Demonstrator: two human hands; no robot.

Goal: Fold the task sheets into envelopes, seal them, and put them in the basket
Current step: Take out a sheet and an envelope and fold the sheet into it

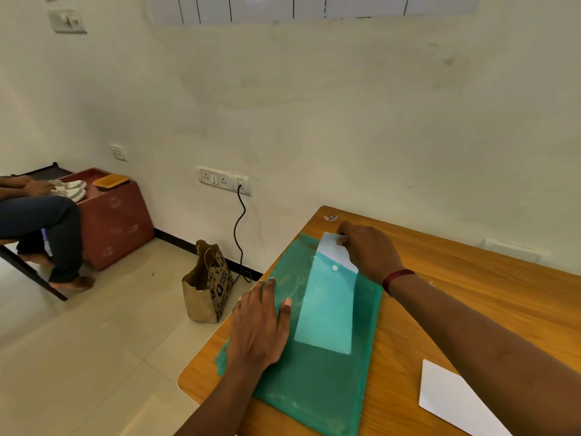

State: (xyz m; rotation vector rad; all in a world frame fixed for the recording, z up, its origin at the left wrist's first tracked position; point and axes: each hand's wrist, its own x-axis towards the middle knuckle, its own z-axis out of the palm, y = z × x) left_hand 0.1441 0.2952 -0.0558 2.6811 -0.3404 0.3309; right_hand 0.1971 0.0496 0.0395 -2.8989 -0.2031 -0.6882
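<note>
Nearest us, a loose white paper sheet [452,401] lies on the wooden table [471,294]. Our left hand [257,328] presses flat on the green translucent plastic folder [314,382]. Our right hand [367,250] pinches a narrow white sheet [330,247] at its mouth, probably fetching it for folding; next, pull straight.

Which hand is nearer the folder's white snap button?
Right. The right hand pinches the sheet just beyond the snap button; the left hand presses flat on the folder, lower left.

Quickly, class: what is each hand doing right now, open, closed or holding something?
Left hand: open, pressing flat on the green folder.
Right hand: closed, pinching the white sheet at the folder's far end.
</note>
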